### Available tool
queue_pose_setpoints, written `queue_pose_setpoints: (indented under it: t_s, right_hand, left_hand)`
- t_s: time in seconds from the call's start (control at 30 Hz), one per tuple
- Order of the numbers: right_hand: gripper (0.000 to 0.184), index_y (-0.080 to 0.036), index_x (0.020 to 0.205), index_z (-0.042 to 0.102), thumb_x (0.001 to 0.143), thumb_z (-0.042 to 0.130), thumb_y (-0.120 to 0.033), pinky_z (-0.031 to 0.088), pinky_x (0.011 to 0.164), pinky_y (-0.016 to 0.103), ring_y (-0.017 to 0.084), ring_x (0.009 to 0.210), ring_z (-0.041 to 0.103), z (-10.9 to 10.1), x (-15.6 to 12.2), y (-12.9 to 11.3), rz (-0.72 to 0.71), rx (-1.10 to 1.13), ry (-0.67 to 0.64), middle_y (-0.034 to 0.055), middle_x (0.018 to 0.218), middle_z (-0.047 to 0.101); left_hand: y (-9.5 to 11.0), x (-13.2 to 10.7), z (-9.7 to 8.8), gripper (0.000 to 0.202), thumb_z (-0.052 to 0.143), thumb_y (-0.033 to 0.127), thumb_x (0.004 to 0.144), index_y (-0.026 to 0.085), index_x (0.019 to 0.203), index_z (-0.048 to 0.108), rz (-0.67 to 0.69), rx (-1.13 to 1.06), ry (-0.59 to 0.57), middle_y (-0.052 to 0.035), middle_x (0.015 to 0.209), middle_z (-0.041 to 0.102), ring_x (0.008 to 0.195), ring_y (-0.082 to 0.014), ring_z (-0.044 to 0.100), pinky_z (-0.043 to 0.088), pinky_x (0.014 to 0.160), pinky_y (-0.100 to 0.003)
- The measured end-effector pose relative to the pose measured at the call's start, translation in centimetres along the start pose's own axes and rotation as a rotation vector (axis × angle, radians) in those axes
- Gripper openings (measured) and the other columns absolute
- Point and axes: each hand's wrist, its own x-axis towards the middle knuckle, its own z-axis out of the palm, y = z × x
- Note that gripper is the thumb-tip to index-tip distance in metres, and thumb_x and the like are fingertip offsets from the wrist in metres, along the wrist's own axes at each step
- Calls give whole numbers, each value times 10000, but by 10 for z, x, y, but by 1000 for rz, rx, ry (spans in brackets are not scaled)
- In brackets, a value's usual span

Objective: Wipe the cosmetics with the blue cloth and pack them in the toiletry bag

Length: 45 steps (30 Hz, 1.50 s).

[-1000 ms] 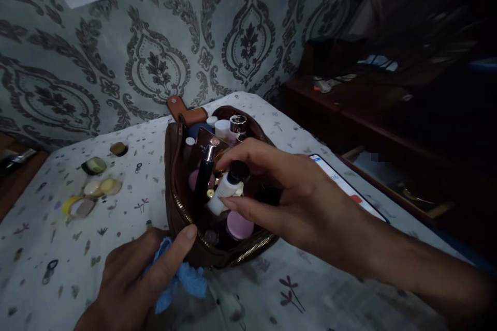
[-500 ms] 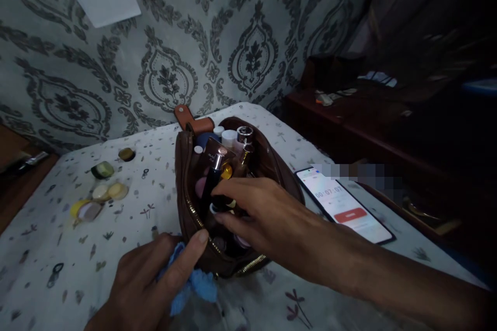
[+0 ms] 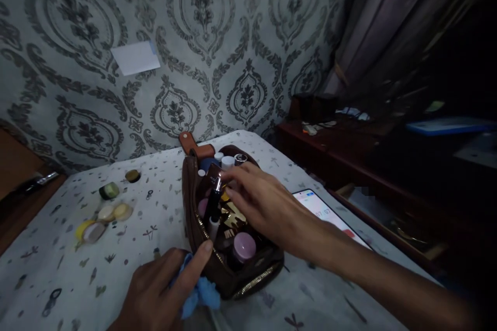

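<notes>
On the printed white cover [image 3: 97,274], my left hand [image 3: 161,284] is clasping a blue cloth [image 3: 202,296] and touching an open brown bag [image 3: 189,178], presumably steadying it, while my right hand [image 3: 262,201] is hovering beside the silver-capped tube [image 3: 213,204] inside, grip indeterminable.

Someone's home, by look of it. Beyond left hand [image 3: 161,284] and right hand [image 3: 258,201], wall [image 3: 205,36] in grey damask-style pattern, white sheet of paper [image 3: 135,58] against it. Under hands, white cloth [image 3: 81,279] with small plant prints; what it covers, can't tell. Right of right hand, dark reddish furniture [image 3: 310,151], drawer [image 3: 437,252] standing open, curtain [image 3: 376,31] further off. At hands, brown bag [image 3: 189,183] of cosmetic-looking bottles [image 3: 213,230] and jars [image 3: 244,246].
</notes>
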Motion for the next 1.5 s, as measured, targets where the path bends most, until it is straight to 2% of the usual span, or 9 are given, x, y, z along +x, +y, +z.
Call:
queue_pose_setpoints:
  t_s: [0.17,0.33,0.47,0.7,0.9,1.03,1.23,1.37,1.5]
  right_hand:
    - [126,-169,973,626,952,505,-141,417,750,279,180,818,607,-1,13,3,5,-137,-117,70,888,624]
    - [159,-154,913,653,933,504,-104,405,749,270,181,832,618,3,24,2,-29,-127,-98,78,886,667]
    - [170,-127,994,670,899,539,-75,406,787,270,179,890,617,8,39,-5,-17,-82,-97,78,939,681]
    - [187,-120,1027,624,865,657,-208,433,822,308,205,946,583,28,48,-10,9,-85,-79,90,1025,594]
    - [272,-163,1101,643,870,635,-308,473,836,347,241,994,608,38,48,-17,151,-116,-196,129,1170,519]
    - [326,-166,1114,665,850,639,-356,492,835,377,288,1024,625,36,53,-23,237,-165,-298,172,1219,539]
    - [343,-220,1195,658,885,583,-345,479,884,391,313,1167,591,24,53,-19,182,-260,-321,155,1149,663]
    - [298,-240,1151,686,922,530,-349,480,865,354,279,1111,638,17,53,-12,145,-268,-380,102,1136,711]
    - [289,-200,1143,684,908,536,-279,482,869,333,273,1095,645,18,55,-8,102,-262,-410,117,1099,706]
  left_hand:
    - [-1,1,-2,743,297,28,881,212,1586,151,20,-25,4,-55,847,653,660,-148,632,471,557,-237]
    - [-2,-1,4,762,318,43,859,204,1586,159,13,-49,10,-59,848,647,665,-150,638,488,562,-227]
    - [-3,-3,8,804,316,33,819,204,1588,155,18,-10,45,-77,920,675,692,-152,661,508,577,-220]
    - [-1,-3,8,873,327,8,769,222,1591,126,-4,-9,55,-68,930,689,734,-159,679,526,593,-220]
    - [-2,-6,13,823,326,30,804,217,1588,154,6,-15,65,-65,896,686,694,-151,672,517,557,-209]
    - [-3,-5,12,851,323,13,781,217,1588,146,7,-7,42,-58,863,669,653,-150,652,514,551,-218]
    - [-5,-5,8,799,359,25,824,218,1579,185,14,-51,-14,-53,872,668,660,-146,648,501,556,-208]
    - [-6,-6,9,767,361,48,842,203,1575,198,21,-51,-32,-83,952,686,711,-158,668,519,589,-217]
    - [-7,-6,10,763,376,60,850,211,1576,198,16,-53,-33,-86,970,690,718,-157,676,514,573,-209]
